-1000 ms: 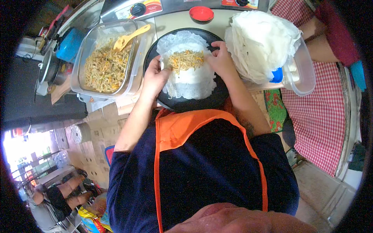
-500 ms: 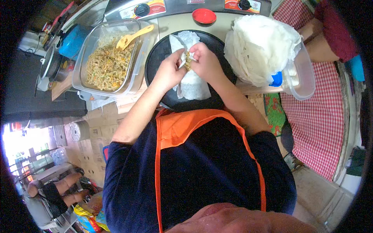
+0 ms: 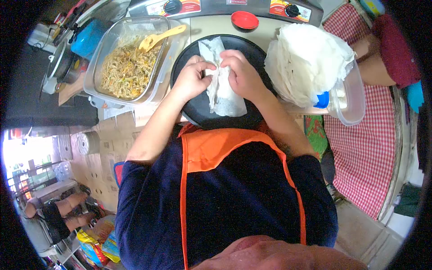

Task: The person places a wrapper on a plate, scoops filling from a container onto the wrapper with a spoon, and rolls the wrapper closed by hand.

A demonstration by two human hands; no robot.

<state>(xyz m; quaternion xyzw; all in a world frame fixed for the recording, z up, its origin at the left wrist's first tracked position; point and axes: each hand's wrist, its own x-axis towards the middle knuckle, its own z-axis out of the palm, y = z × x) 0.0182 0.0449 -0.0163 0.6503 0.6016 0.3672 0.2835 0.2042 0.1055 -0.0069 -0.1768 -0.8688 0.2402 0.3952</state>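
My left hand (image 3: 193, 77) and my right hand (image 3: 242, 75) meet over a white spring roll wrapper (image 3: 228, 102) folded lengthwise on a round black tray (image 3: 196, 109). Bent fingers of both hands pinch the wrapper's folded edges near its middle. Filling inside is covered by the wrapper and fingers. On the left, a mesh basket (image 3: 156, 24) set in a clear plastic container holds shredded noodle-like filling (image 3: 127, 74). A yellow spatula (image 3: 164, 37) rests in it. To the right, a pile of thin white wrappers (image 3: 308, 63) lies over a clear plastic tub (image 3: 356, 108).
Beyond the tray stand a small red bowl (image 3: 245, 20) and a gas stove (image 3: 216, 9) with knobs. A co-worker's arm (image 3: 375, 63) with a dark red sleeve is at the far right, near a red checkered cloth (image 3: 360, 153). A blue container (image 3: 87, 38) stands at the far left.
The wrapper's sides have been drawn together over the filling, which showed between my fingers before. My hands have moved slightly apart. The view has shifted a little.
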